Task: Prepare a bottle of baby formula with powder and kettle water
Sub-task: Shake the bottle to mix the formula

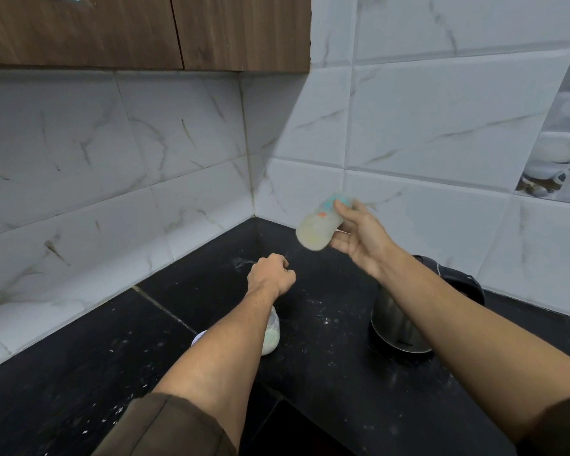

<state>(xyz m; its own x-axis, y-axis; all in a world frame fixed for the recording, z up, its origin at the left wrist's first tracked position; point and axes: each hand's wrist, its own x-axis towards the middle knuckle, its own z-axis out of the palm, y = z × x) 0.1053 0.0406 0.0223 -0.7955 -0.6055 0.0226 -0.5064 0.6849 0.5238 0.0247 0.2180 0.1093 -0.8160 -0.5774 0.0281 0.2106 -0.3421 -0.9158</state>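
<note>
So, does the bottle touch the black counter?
Apart. The head view shows the right hand holding the bottle tilted in the air, well above the counter.

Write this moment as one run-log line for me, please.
right hand: holds milky bottle tilted in air | left hand: curled, nothing seen in it | kettle, clear container: on counter

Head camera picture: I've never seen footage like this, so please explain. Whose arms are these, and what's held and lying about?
No machine here: a person wears the camera on the head, so it looks down at their own arms. The right hand has its grip on a tilted, blurred baby bottle of pale liquid. The left hand is a fist; nothing shows in it. On the black counter stand a steel kettle and, half hidden under the left forearm, a container of white powder.
</note>
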